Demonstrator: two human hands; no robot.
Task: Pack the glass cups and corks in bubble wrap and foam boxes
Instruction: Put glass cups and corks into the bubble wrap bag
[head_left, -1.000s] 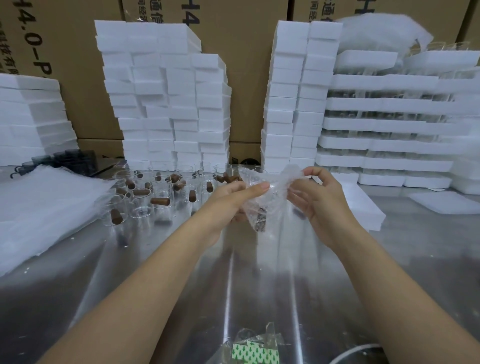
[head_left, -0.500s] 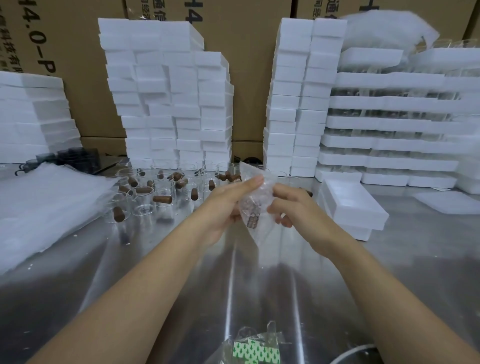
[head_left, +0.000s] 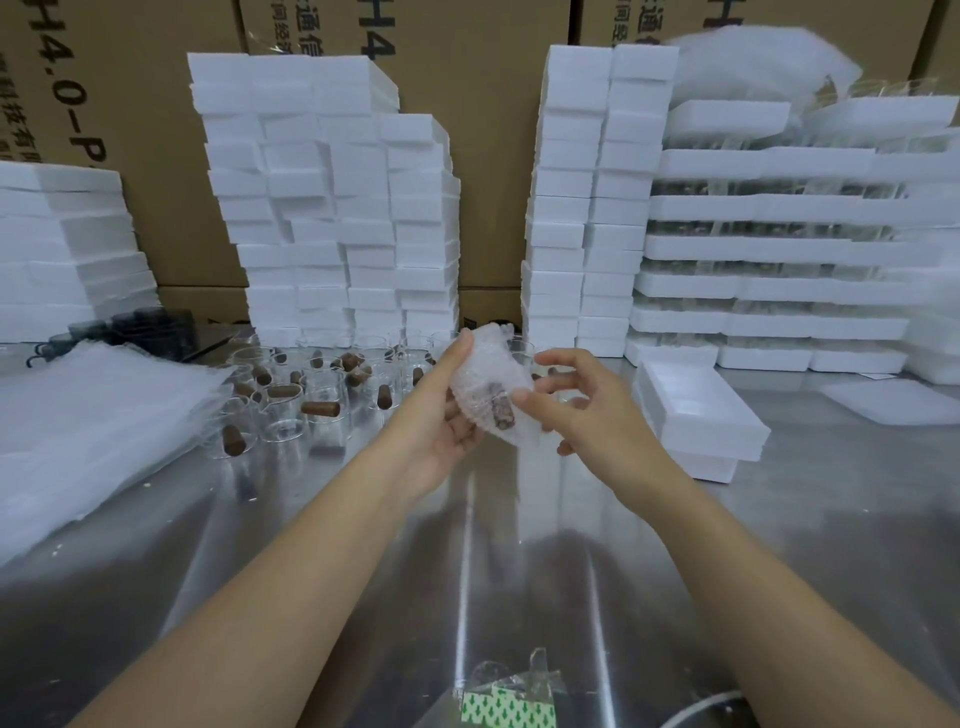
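Head view shows both hands raised above the middle of the surface (head_left: 519, 545), working on one bubble-wrap bundle (head_left: 485, 374). The left hand (head_left: 441, 421) cradles it from below, its grip closed round the lower half with the forefinger lying up the left side. The right hand (head_left: 582, 405) has a narrow grip on the bundle's right edge: the thumb (head_left: 521, 399) presses on the front and the other fingers curl loosely behind. A brown cork (head_left: 502, 411) shows through the wrap; a glass inside it cannot be made out.

The step in hand looks like closing the wrap. To do it well, the left grip should hold the contents firmly while the right draws the loose flap tight across the front and tucks it under, so the cork cannot slide out of the open top end. Squeezing should be gentle, since glass may be inside.

An open foam box (head_left: 727, 431) waits just right of the hands, toward the right edge, and is the likely place for the bundle. More glass cups (head_left: 283, 415) and loose corks (head_left: 320, 409) stand left of centre. Bubble wrap sheets (head_left: 88, 415) lie along the left edge. Stacks of foam boxes (head_left: 337, 218) line the far edge.
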